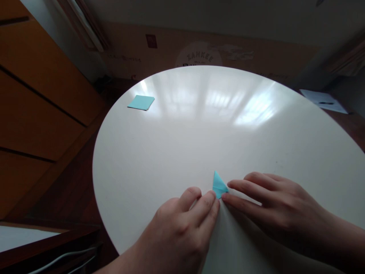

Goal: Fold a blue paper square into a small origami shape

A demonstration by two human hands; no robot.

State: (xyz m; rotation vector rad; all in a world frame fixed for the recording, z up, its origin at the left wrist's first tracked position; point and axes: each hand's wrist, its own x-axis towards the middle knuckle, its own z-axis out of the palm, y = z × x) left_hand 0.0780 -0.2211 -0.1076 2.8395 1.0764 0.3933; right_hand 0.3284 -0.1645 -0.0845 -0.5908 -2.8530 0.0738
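Observation:
A small light-blue folded paper (pixel 219 185) lies on the white table close to me, with a point at its far end and crease lines across it. My left hand (pixel 185 220) is closed, its thumb and fingertip on the paper's near left corner. From the other side my right hand (pixel 268 198) holds the paper's right corner, the thumb touching the near edge and the index fingertip beside the corner. The remaining fingers of the right hand are bent above the table. My fingertips hide part of the paper's near edge.
A stack of light-blue paper squares (pixel 141 102) lies at the far left of the rounded white table (pixel 171 152). Beyond the right edge is a pale sheet with a dark object (pixel 326 102). Wooden drawers (pixel 37 83) stand at the left. Window light reflects on the tabletop.

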